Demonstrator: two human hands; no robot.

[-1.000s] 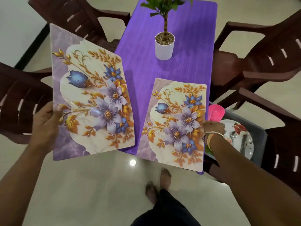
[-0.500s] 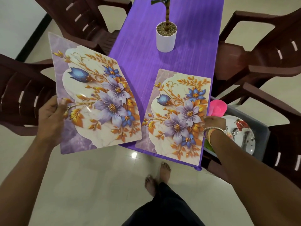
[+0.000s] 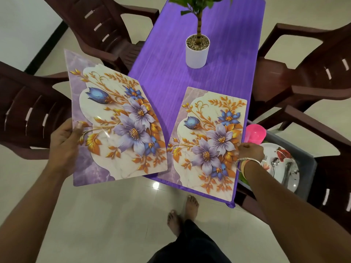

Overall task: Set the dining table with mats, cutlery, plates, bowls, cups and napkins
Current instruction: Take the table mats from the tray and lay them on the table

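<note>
One grey tub (image 3: 308,168) holds plate (image 3: 280,168), cutlery (image 3: 274,161), pink cup (image 3: 255,133)

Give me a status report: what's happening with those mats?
Left hand grips raised mat, beside table. Right hand pinches laid mat at its edge. Potted plant farther up, apart.

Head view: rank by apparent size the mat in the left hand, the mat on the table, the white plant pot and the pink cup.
1-2. The held mat and the table mat: the held one looks bigger, but it is nearer the camera, so unranked.
3. The white plant pot.
4. The pink cup.
</note>
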